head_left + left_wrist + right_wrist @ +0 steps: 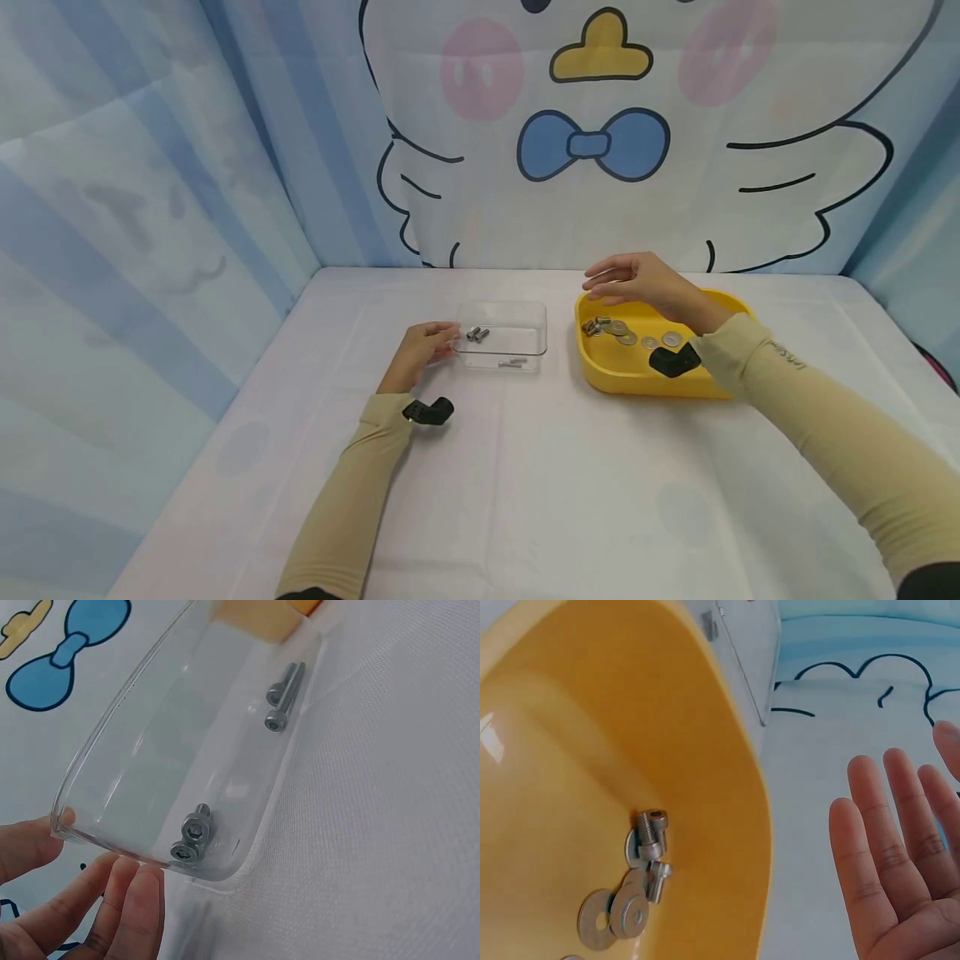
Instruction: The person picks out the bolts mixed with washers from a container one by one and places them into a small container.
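Note:
My left hand point(429, 346) grips the near left end of a clear plastic box point(142, 742), thumb at the rim and fingers along the outside. Inside the box, two short socket-head bolts point(196, 827) lie by that end. Two longer bolts point(276, 720) rest further along it. Above the far left part of a yellow tray point(637, 384), my right hand point(645, 283) hovers with loosely extended fingers and holds nothing. In the tray are several flat washers point(596, 919) and a few socket-head bolts point(658, 879), bunched toward its left side.
Both containers stand on a white cloth-covered table point(510, 483), the tray to the right of the box. Behind the table hangs a cartoon-printed curtain point(570, 217), and a blue-striped curtain point(150, 208) runs along the left.

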`<state>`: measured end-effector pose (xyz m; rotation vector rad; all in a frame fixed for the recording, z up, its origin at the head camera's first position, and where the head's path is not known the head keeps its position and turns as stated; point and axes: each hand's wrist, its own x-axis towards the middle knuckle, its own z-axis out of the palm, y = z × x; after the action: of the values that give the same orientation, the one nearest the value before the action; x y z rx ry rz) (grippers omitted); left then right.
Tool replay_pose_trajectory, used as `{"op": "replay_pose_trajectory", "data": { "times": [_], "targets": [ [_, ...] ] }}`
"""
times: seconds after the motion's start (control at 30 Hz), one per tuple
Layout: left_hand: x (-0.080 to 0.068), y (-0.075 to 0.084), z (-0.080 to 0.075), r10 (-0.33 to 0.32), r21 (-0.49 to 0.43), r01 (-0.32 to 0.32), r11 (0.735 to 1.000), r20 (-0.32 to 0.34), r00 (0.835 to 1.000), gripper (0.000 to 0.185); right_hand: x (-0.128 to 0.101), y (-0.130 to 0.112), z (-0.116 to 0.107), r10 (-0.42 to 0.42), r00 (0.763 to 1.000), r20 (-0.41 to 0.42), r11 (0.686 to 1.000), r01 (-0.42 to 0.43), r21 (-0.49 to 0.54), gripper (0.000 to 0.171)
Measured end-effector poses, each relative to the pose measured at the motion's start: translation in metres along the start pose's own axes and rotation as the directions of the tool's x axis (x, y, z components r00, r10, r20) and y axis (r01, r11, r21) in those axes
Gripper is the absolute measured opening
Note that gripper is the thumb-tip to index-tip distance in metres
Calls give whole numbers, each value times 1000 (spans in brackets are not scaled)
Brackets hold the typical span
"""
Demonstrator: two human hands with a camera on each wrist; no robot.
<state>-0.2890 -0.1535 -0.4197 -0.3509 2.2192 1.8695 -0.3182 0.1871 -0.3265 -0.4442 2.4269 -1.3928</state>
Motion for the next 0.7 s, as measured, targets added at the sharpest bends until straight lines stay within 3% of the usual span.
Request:
{"op": "replay_pose_trajectory", "data": {
  "times": [0.7],
  "targets": [
    [-1,0,1,5,5,-5,1000,-1,1000,37,0,25,-17,40,999,25,999,-39,-32,45]
  ]
}}
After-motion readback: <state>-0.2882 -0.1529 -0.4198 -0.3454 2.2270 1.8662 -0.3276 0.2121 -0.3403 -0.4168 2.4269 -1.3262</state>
